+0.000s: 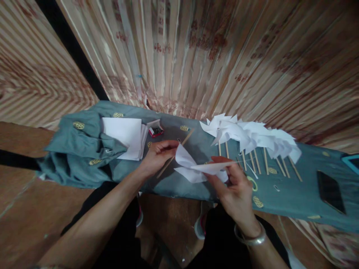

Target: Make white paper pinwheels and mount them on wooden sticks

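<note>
A white paper pinwheel (193, 166), its blades partly folded, is held up over the cloth-covered table between my two hands. My left hand (159, 155) is closed, with thumb and fingertips pinching a corner of the pinwheel at its left. The right side of the paper is gripped by my right hand (231, 179), whose fingers and thumb press on it. Behind my left hand, a thin wooden stick (187, 137) lies slanted on the cloth; the hand covers part of it.
White pinwheels on sticks (255, 136) lie overlapping in a row at right. White paper sheets (126, 134) are stacked at left, beside a small red box (156, 129) of dark pieces. Green-handled scissors (253, 184) and a dark phone (331, 191) rest on the grey-green cloth (185, 188).
</note>
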A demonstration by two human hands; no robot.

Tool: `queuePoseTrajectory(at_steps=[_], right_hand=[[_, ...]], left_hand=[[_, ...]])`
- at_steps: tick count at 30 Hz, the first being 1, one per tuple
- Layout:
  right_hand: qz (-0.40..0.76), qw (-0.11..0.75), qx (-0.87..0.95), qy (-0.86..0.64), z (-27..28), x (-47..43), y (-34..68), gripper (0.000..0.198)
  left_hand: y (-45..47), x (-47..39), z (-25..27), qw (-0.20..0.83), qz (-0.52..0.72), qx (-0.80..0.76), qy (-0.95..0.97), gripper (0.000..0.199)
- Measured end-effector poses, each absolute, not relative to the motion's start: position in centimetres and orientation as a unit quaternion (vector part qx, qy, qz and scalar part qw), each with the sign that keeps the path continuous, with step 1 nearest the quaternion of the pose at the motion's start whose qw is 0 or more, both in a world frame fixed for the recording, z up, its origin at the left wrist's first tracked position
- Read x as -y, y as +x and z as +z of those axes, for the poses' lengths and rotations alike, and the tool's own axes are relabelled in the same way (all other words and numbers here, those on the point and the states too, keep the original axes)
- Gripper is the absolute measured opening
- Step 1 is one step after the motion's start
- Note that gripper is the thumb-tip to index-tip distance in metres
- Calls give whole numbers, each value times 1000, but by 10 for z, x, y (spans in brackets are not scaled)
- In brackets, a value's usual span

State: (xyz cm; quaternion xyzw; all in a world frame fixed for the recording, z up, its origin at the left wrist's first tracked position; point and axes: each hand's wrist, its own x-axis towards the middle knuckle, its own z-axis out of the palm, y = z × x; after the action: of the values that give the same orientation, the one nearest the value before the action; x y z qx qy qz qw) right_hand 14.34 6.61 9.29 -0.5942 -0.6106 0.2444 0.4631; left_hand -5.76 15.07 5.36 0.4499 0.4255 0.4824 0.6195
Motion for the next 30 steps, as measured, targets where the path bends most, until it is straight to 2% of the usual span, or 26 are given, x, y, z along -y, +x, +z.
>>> queuePoseTrajectory(at_steps=[5,10,17,26,30], right_hand=[[89,438,706,-549,99,-62,143,16],[1,432,718,-547,103,-64,149,15],[-30,436,726,-531,107,-61,154,31],[-43,440,721,-534,108,-58,158,30],[-65,408,756,-507,113,-53,161,33]], left_hand=[[-47,-147,54,677,449,-391,433,27],[-44,-141,54,679,428,-334,495,22],[-41,-133,60,685,408,-316,515,19],[-39,-129,72,689,376,-324,529,23],[-40,-129,69,702,362,-324,520,14]])
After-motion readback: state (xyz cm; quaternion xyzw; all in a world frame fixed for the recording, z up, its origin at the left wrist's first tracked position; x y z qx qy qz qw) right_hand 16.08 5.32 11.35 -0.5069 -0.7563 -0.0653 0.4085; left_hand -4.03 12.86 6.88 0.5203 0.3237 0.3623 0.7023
